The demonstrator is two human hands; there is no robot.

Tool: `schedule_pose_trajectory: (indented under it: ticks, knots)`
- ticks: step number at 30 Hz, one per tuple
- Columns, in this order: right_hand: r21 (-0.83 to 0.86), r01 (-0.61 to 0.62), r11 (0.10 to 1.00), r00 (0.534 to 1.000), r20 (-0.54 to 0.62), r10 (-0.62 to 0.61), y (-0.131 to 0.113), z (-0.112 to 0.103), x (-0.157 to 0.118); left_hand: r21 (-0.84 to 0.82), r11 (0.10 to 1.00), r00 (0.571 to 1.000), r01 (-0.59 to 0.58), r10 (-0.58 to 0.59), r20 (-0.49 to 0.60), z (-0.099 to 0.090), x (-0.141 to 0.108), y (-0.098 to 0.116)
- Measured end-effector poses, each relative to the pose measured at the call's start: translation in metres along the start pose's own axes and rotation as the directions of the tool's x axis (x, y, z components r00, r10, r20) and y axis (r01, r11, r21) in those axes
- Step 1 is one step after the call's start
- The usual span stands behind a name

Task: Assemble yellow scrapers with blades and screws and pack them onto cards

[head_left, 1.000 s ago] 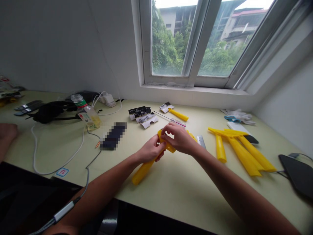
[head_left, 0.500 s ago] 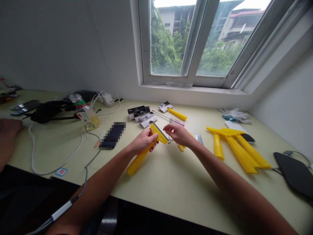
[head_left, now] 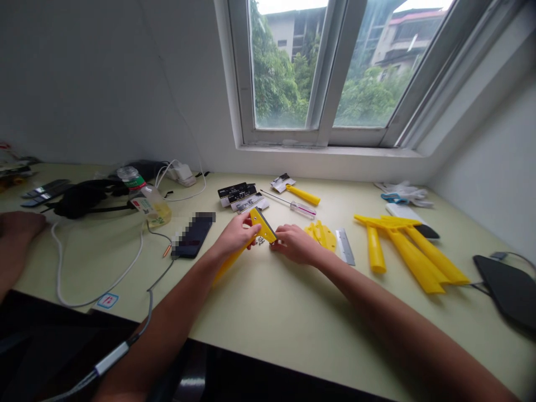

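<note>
My left hand (head_left: 239,233) is closed around a yellow scraper (head_left: 263,228), tilted with its wide head up and its handle running down under my forearm. A dark blade edge lines the head's far side. My right hand (head_left: 295,244) is low over the table by the head's lower corner, fingertips together; whatever they pinch is too small to make out. A small pile of screws (head_left: 260,240) lies just left of those fingertips. Right of this hand are yellow plastic plates (head_left: 321,234) and a flat metal blade (head_left: 345,247).
Several yellow scraper handles (head_left: 377,251) lie at the right, near a black phone-like device (head_left: 505,293). A screwdriver (head_left: 302,210), another yellow handle (head_left: 302,194) and black-and-white packages (head_left: 234,192) are farther back. Leftward are a phone (head_left: 196,234), a bottle (head_left: 148,204), cables and another person's arm (head_left: 19,245).
My right hand has lowered and moved left to the table by the screws, uncovering the yellow plates and blade. The scraper in my left hand has shifted slightly left.
</note>
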State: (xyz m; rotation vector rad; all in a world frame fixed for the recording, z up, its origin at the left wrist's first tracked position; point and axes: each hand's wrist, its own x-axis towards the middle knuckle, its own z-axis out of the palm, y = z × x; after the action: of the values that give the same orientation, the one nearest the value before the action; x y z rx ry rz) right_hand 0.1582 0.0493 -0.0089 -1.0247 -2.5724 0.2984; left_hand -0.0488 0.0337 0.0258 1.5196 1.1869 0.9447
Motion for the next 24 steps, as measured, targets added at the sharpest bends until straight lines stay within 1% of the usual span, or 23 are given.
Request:
schedule_pose_trajectory:
  ticks: [2, 6, 8, 12, 15, 17, 18, 19, 21, 23, 24]
  knots:
    - [0.021, -0.014, 1.0, 1.0, -0.005, 0.014, 0.003, 0.001, 0.0, -0.039, 0.999, 1.0, -0.013, 0.012, -0.007, 0.0, -0.001, 0.003]
    - [0.057, -0.036, 0.998, 0.999, -0.009, 0.037, 0.004, 0.001, 0.0, -0.135, 0.991, 0.999, 0.016, -0.023, -0.046, -0.003, -0.002, 0.005]
    - [0.068, -0.047, 0.997, 0.999, -0.015, 0.048, 0.002, 0.001, 0.001, -0.139, 0.99, 0.999, 0.002, -0.009, -0.046, -0.004, -0.002, 0.005]
    - [0.095, -0.055, 0.994, 0.998, -0.03, 0.058, -0.001, 0.0, 0.001, -0.102, 0.994, 0.999, -0.04, 0.039, -0.007, -0.004, -0.002, 0.003]
    - [0.129, -0.076, 0.989, 0.995, -0.046, 0.083, 0.002, -0.009, 0.0, -0.095, 0.993, 0.998, -0.068, 0.068, -0.007, -0.001, -0.004, 0.003]
    - [0.254, -0.128, 0.959, 0.985, -0.079, 0.152, 0.004, -0.021, -0.001, -0.097, 0.992, 0.996, -0.086, 0.087, 0.009, 0.002, -0.007, 0.005]
    - [0.367, -0.154, 0.917, 0.975, -0.096, 0.203, 0.004, -0.027, -0.001, -0.094, 0.991, 0.995, -0.095, 0.097, 0.021, 0.004, -0.008, 0.006]
    - [0.503, -0.173, 0.847, 0.961, -0.104, 0.257, 0.004, -0.034, -0.002, -0.086, 0.991, 0.994, -0.105, 0.108, 0.033, 0.006, -0.01, 0.008]
    - [0.759, -0.17, 0.628, 0.94, -0.067, 0.336, 0.0, -0.045, -0.003, -0.047, 0.991, 0.991, -0.125, 0.127, 0.05, 0.009, -0.014, 0.012]
    - [0.889, -0.168, 0.425, 0.941, 0.016, 0.339, -0.007, -0.053, -0.004, 0.011, 0.99, 0.989, -0.138, 0.138, 0.052, 0.013, -0.018, 0.016]
    - [0.914, -0.188, 0.359, 0.941, 0.062, 0.333, -0.012, -0.056, -0.005, 0.038, 0.989, 0.989, -0.14, 0.138, 0.049, 0.014, -0.02, 0.017]
